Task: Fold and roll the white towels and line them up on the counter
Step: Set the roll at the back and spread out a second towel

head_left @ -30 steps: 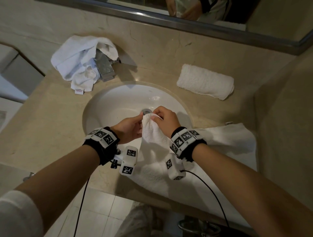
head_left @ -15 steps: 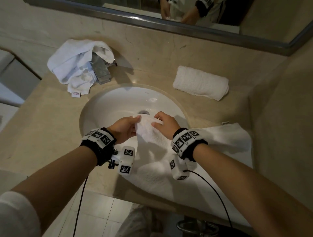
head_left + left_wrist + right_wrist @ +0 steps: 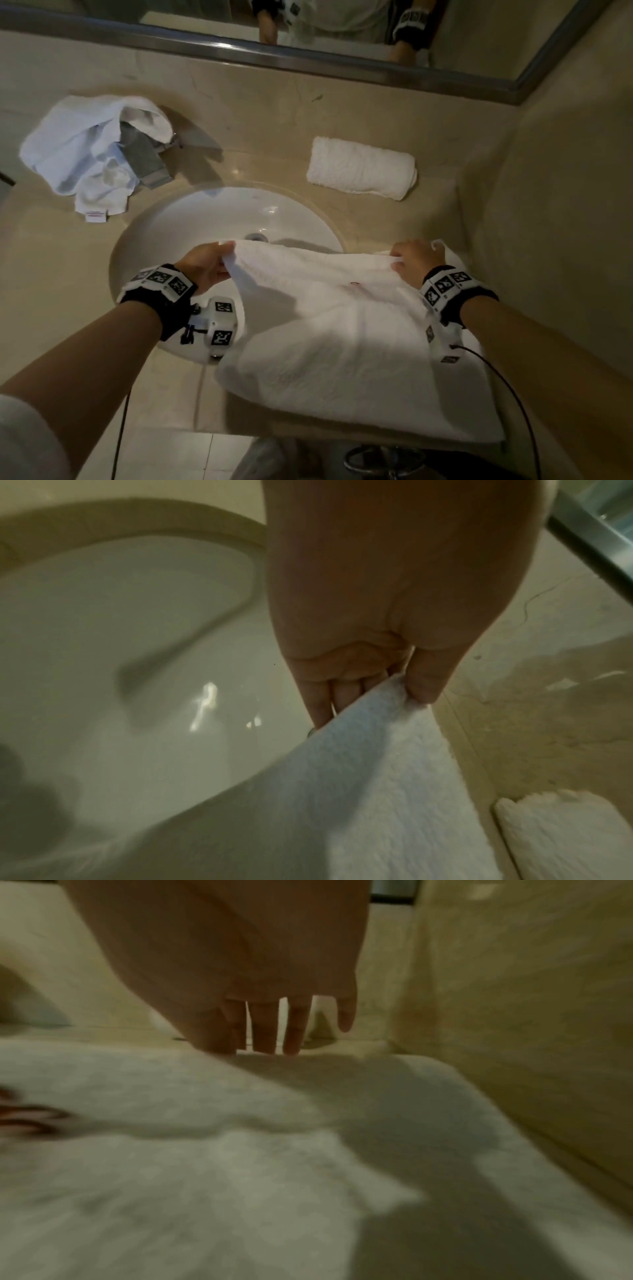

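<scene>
step: spreading towel (image 3: 342, 342) for its fold | left hand (image 3: 202, 265) and right hand (image 3: 409, 262) each pinch a far corner, taut between them | towel lies on tabletop (image 3: 51, 308), overlapping sink (image 3: 191, 222) | next: likely bring edge over evenly, corners matched

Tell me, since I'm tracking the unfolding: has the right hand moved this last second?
Yes. The right hand went rightward, from over the sink to the side wall.

We are in a bathroom, at a beige stone vanity counter (image 3: 51, 274) with a white oval sink (image 3: 191, 233) sunk into it; behind the sink a metal faucet (image 3: 144, 161) stands under a crumpled towel (image 3: 75, 147), and above the sink runs a metal-framed wall mirror (image 3: 342, 54)
</scene>
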